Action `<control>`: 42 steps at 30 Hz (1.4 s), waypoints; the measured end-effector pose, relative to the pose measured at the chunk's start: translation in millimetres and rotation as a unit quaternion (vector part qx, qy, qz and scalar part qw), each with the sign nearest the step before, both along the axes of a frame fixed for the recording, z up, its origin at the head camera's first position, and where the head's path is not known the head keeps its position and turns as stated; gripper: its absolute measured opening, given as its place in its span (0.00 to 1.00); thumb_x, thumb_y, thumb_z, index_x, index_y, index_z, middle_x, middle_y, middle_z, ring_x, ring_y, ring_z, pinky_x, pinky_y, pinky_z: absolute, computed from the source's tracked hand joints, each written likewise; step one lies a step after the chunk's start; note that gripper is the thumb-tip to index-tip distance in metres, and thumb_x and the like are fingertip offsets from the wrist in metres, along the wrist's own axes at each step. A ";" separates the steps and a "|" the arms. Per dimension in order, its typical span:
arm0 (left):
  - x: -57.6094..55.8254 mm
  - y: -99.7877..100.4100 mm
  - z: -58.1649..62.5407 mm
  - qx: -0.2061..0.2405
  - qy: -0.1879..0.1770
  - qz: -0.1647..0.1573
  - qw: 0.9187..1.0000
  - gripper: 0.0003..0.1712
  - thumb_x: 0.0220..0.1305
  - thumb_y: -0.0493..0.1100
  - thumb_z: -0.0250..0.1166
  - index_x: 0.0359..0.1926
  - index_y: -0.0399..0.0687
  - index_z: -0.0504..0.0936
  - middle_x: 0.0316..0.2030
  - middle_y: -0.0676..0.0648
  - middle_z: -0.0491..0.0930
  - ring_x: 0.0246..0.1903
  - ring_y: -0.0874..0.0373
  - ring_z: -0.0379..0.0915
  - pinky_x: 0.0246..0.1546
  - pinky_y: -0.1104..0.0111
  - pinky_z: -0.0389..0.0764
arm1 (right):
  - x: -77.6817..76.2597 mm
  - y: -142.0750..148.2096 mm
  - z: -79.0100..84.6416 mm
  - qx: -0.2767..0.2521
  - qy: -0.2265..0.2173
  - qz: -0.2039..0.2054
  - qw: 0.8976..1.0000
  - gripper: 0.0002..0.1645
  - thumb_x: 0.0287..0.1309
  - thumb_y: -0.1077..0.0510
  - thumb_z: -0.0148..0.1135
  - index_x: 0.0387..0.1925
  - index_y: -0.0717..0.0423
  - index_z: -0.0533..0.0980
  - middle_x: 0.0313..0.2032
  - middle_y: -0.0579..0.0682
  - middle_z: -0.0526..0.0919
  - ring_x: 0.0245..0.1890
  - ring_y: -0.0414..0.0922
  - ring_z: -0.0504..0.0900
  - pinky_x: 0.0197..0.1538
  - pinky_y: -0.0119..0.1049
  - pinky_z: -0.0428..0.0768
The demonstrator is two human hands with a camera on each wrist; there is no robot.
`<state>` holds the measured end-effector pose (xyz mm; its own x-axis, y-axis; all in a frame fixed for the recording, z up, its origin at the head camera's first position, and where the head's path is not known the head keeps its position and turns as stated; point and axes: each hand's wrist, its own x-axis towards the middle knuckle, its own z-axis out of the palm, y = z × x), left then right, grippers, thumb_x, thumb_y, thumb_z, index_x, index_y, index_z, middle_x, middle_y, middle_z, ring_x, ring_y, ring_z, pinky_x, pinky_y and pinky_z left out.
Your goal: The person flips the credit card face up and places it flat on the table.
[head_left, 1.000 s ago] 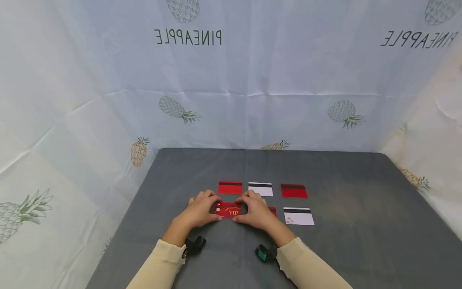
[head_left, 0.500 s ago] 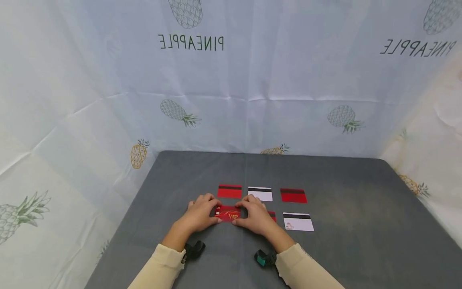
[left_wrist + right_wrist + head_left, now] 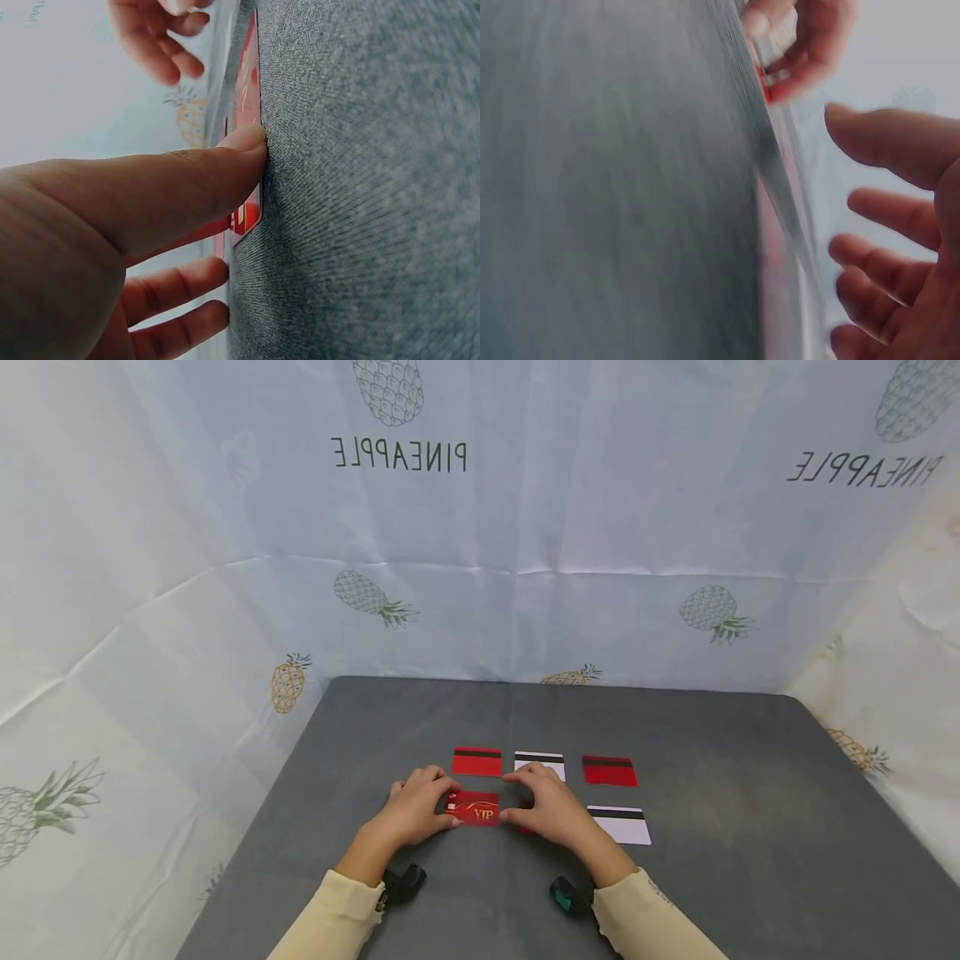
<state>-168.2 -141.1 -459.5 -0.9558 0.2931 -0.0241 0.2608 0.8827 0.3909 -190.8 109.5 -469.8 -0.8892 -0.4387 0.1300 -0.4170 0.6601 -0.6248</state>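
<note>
A red VIP card [image 3: 474,808] lies face up on the grey table [image 3: 712,760]. My left hand [image 3: 411,807] pinches its left part, thumb on the near edge and index finger at the far edge; the left wrist view shows the thumb pressed against the card [image 3: 245,90]. My right hand [image 3: 551,806] hovers just right of the card, fingers spread and holding nothing, as the right wrist view also shows. Beneath the right hand, another red card [image 3: 524,829] is mostly hidden.
Behind the hands lie a red card [image 3: 477,762], a white card [image 3: 551,759] partly covered by right fingers, and a red card [image 3: 609,771], each with a dark stripe. A white striped card [image 3: 621,827] lies right of my right hand. Pineapple-print cloth [image 3: 600,527] hangs behind the table.
My right hand has let go of the VIP card's right side and moved a little right, now covering more of the red card below it. The left hand stays on the card.
</note>
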 end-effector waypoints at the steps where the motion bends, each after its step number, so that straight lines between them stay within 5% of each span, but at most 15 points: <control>1: -0.4 0.4 -0.3 0.002 0.001 -0.002 1.000 0.25 0.54 0.54 0.74 0.52 0.55 0.82 0.50 0.51 0.73 0.52 0.53 0.66 0.50 0.44 0.67 | 0.1 6.6 1.4 0.002 -0.004 0.000 1.000 0.31 0.49 0.47 0.75 0.56 0.50 0.79 0.52 0.46 0.77 0.55 0.47 0.74 0.56 0.50 0.77; 12: -2.0 1.4 -3.1 0.000 -0.005 0.001 1.000 0.26 0.54 0.53 0.75 0.54 0.56 0.81 0.50 0.52 0.73 0.54 0.53 0.66 0.53 0.41 0.66 | 10.1 64.8 5.1 0.047 -0.022 -0.021 0.998 0.32 0.50 0.48 0.75 0.57 0.51 0.78 0.52 0.46 0.78 0.53 0.46 0.77 0.57 0.50 0.78; 29: -3.2 14.4 4.3 0.017 -0.003 0.012 1.000 0.27 0.55 0.52 0.74 0.55 0.53 0.80 0.50 0.50 0.76 0.50 0.53 0.68 0.48 0.48 0.70 | 12.2 80.9 -11.1 0.040 -0.029 0.020 0.999 0.37 0.46 0.47 0.76 0.57 0.58 0.78 0.59 0.50 0.74 0.62 0.52 0.70 0.62 0.55 0.72; 36: -5.9 46.7 10.1 0.060 0.041 -0.060 0.995 0.26 0.56 0.48 0.73 0.55 0.46 0.80 0.51 0.49 0.77 0.50 0.51 0.68 0.51 0.50 0.72 | 12.1 80.7 -12.3 0.042 -0.034 0.013 0.998 0.36 0.45 0.49 0.77 0.57 0.57 0.78 0.59 0.50 0.74 0.62 0.52 0.70 0.63 0.56 0.71; 42: -8.0 76.3 8.5 0.025 0.031 -0.107 0.993 0.31 0.54 0.52 0.74 0.58 0.48 0.80 0.52 0.51 0.77 0.49 0.55 0.67 0.53 0.56 0.73 | 13.9 79.9 -13.6 0.032 -0.022 0.005 0.999 0.35 0.45 0.49 0.78 0.56 0.58 0.78 0.59 0.50 0.75 0.62 0.54 0.71 0.62 0.56 0.72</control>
